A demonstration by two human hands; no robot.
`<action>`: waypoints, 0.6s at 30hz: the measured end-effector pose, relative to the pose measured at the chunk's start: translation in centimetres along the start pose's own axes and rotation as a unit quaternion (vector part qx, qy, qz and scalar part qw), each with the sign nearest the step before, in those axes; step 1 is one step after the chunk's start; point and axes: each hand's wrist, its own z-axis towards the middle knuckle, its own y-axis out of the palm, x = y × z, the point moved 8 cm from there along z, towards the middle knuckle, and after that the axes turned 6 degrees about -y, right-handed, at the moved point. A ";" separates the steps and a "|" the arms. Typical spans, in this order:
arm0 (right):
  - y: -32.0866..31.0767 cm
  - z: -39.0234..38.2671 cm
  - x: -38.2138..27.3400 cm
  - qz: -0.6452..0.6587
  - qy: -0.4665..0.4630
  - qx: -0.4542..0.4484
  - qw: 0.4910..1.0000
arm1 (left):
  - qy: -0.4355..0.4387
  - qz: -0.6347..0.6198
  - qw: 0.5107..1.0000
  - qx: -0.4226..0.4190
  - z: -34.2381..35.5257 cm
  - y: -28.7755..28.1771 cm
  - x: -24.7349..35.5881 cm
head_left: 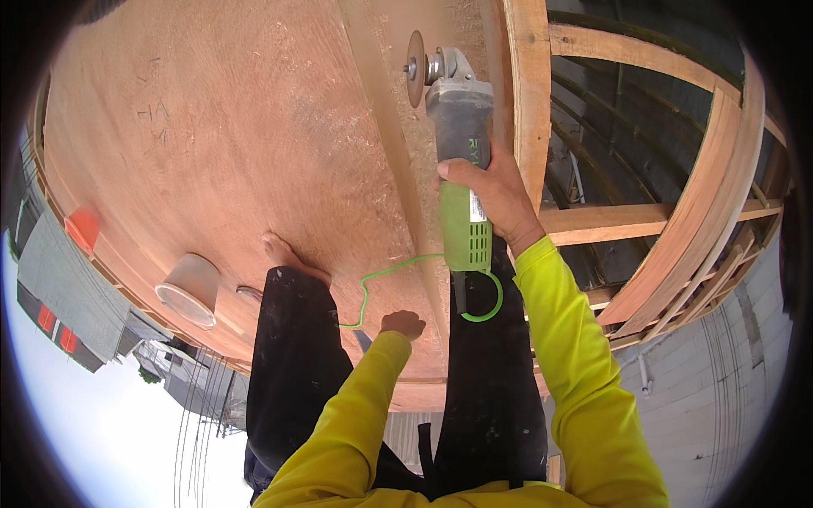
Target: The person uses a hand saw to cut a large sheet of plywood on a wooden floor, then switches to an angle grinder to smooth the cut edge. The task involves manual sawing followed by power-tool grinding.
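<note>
- Over at the far left, I see an orange-red object [83, 227] by the edge of a broad reddish plywood surface [220, 127]; I can't make out its kind.
- Next comes a whitish bucket [190, 288], tipped so that its mouth faces toward the person's side, with a small dark item [249, 293] between it and the left trouser leg [296, 356].
- The person's bare foot [292, 258] rests on the plywood, below a black trouser cuff.
- The left hand [404, 324], at the end of a yellow sleeve [351, 423], is low between the legs, fingers curled into a fist. I can't tell whether anything is inside it; a dark, pointed piece [362, 340] shows just beside it.
- A thin green cord [366, 288] wanders across the plywood, then loops behind the tool over the right trouser leg [487, 389].
- The angle grinder [466, 212], green and dark grey, is ahead of that leg, its round disc [416, 69] pointing away from the person.
- The right hand [495, 190] has it firmly by the body, fingers wrapped and thumb across the top.
- Farther right stand bare timber framing [529, 102] and a pale grey wall [737, 356].
</note>
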 end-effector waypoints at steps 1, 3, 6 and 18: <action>-0.4 0.8 -0.7 -0.001 -0.010 0.001 1.000 | -0.062 0.046 0.996 -0.049 -0.4 2.9 -3.1; 0.9 2.3 -2.1 -0.028 -0.026 -0.012 0.999 | -0.098 0.009 0.995 0.007 1.2 7.4 -10.8; 2.7 2.7 -3.2 -0.015 -0.008 -0.011 1.000 | -0.143 -0.501 0.853 0.034 0.0 4.9 -14.8; 5.7 5.4 -6.4 -0.048 -0.037 -0.023 0.998 | 0.219 -0.074 0.905 0.356 -1.7 -11.1 6.6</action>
